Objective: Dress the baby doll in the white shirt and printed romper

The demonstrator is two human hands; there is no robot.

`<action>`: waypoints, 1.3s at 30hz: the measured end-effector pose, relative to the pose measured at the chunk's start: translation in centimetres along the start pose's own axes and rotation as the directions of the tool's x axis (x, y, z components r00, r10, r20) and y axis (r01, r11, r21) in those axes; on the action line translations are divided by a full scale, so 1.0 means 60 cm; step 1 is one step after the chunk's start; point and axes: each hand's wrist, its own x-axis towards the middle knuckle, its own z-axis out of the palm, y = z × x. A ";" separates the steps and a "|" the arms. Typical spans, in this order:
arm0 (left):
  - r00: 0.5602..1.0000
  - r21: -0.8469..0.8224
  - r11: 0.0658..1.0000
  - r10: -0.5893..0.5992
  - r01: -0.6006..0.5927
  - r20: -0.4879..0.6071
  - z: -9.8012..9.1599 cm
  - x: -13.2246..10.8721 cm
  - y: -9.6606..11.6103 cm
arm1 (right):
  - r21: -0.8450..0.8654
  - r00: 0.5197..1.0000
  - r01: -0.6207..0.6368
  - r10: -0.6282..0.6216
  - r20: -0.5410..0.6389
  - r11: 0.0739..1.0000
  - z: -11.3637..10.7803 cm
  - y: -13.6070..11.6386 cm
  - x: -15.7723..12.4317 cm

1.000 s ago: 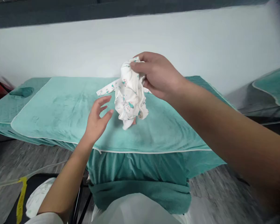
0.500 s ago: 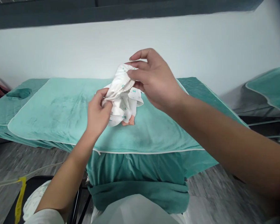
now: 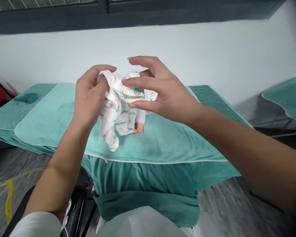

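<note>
Head view, left hand (image 3: 91, 92): thumb and fingers pinched firmly on the upper edge of a printed white garment (image 3: 109, 126).
Head view, right hand (image 3: 155, 85): loosely spread at the ribbed band (image 3: 132, 96), no firm hold.
Garment: between the hands over the teal bed (image 3: 177, 138), long leg hanging below the left, nearer hand.
Murky: folds' inside; peach piece (image 3: 139, 127), partly covered.
</note>
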 end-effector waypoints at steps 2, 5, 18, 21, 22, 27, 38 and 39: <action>0.999 -0.005 1.000 -0.008 0.008 0.036 -0.001 0.008 0.012 | -0.112 0.999 0.035 -0.037 -0.014 0.993 0.002 0.000 0.005; 0.993 -0.025 0.998 -0.050 0.053 0.104 -0.001 0.022 0.021 | -0.227 0.999 -0.023 0.012 -0.049 0.974 0.005 0.009 0.018; 0.976 -0.012 0.998 -0.065 0.069 0.210 -0.009 0.009 0.048 | 0.013 0.959 -0.186 0.184 -0.215 0.983 0.000 -0.017 0.041; 0.961 -0.020 0.997 -0.068 0.077 0.268 -0.005 -0.003 0.056 | 0.194 0.953 -0.118 0.166 -0.253 0.974 0.007 -0.014 0.040; 0.959 -0.004 0.998 -0.058 0.061 0.279 -0.002 -0.005 0.058 | 0.229 0.953 -0.108 0.166 -0.253 0.967 0.009 -0.012 0.041; 0.984 0.121 0.992 0.006 -0.028 0.181 0.016 -0.001 0.047 | 0.247 0.952 -0.135 0.195 -0.235 0.959 0.006 -0.006 0.045; 0.956 0.084 0.955 0.277 -0.286 0.101 -0.009 0.025 0.052 | -0.018 0.968 -0.057 0.051 -0.247 0.998 -0.017 -0.013 0.029; 0.952 0.056 0.953 0.294 -0.299 0.092 -0.010 0.025 0.058 | -0.043 0.972 -0.058 0.047 -0.230 0.997 -0.015 -0.016 0.027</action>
